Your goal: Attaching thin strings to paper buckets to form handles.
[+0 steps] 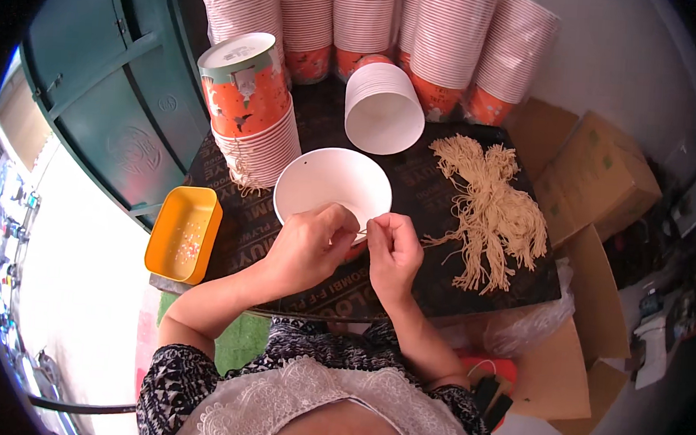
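Note:
A white paper bowl (326,176) with an orange outside stands on the dark table in front of me. At its near rim my left hand (306,248) is closed in a pinch. Just to the right, my right hand (394,256) also pinches, fingertips almost meeting the left ones. Between them shows a short bit of thin beige string (362,232); the rest of it is hidden by my fingers. To the right lies a loose bundle of beige strings (495,214).
Upside-down stacked bowls (247,104) with strings hanging off stand back left; another nested stack (382,112) lies on its side. Tall wrapped bowl stacks (446,40) line the back. A yellow tray (183,235) with small bits sits left. Cardboard boxes (606,173) stand right, a green metal door (132,101) left.

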### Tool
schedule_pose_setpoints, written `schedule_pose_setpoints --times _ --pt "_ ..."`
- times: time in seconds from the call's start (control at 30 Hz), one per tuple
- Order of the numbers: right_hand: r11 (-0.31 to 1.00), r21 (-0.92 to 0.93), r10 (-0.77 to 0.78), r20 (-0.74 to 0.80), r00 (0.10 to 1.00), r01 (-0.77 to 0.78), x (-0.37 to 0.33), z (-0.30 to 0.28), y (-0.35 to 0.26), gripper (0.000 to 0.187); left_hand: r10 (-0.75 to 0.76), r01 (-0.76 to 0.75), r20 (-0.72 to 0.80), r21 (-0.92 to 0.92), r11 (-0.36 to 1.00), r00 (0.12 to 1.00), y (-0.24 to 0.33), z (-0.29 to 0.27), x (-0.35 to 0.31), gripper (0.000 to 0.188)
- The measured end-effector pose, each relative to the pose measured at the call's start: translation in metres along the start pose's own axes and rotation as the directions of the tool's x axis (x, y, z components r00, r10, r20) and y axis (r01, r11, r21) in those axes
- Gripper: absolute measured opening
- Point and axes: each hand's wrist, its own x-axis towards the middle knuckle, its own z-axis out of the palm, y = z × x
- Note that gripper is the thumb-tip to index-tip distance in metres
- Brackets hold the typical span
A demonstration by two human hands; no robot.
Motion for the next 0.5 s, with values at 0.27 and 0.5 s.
schedule_pose_setpoints --times 0.27,0.5 --pt "0.981 -0.128 -0.142 0.062 0.988 0.149 0.006 -0.009 -0.001 0.003 0.014 -0.014 -0.002 -0.034 0.999 1.000 0.005 -0.001 0.006 0.006" --pt "0.971 -0.139 -0.181 0.121 0.976 0.197 0.009 -0.015 -0.007 0.005 0.008 -0.008 -0.005 -0.029 1.000 1.000 0.005 0.001 0.011 0.006"
